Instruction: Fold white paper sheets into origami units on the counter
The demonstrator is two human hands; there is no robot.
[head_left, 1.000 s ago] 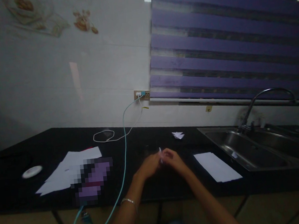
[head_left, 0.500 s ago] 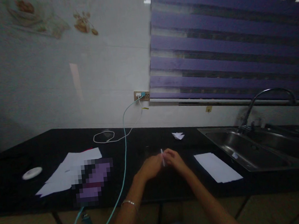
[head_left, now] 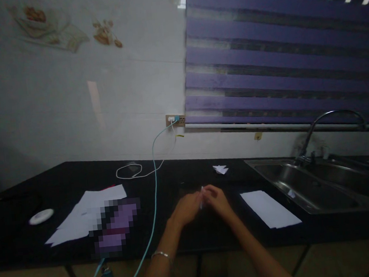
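A small folded piece of white paper (head_left: pixel 202 189) stands edge-on between my two hands, over the dark countertop (head_left: pixel 194 235). My left hand (head_left: pixel 187 208) pinches it from the left, fingers closed. From the right, my right hand (head_left: pixel 215 197) grips it with bent fingers. Only a thin strip of the paper shows; the rest is hidden by the fingers. Just beyond my hands lies a folded paper shape (head_left: pixel 220 169) with pointed tips.
To the right lie white sheets (head_left: pixel 269 208), beside the steel sink (head_left: pixel 283 181) with its curved faucet (head_left: pixel 313 121). On the left are more papers (head_left: pixel 77 218), a blurred purple item (head_left: pixel 118 227), a white disc (head_left: pixel 42 216) and a teal cable (head_left: pixel 154 193) crossing the counter.
Both hands stay together on the paper, whose visible strip now looks shorter and slightly tilted. The whole view has shifted a little downward in the picture.
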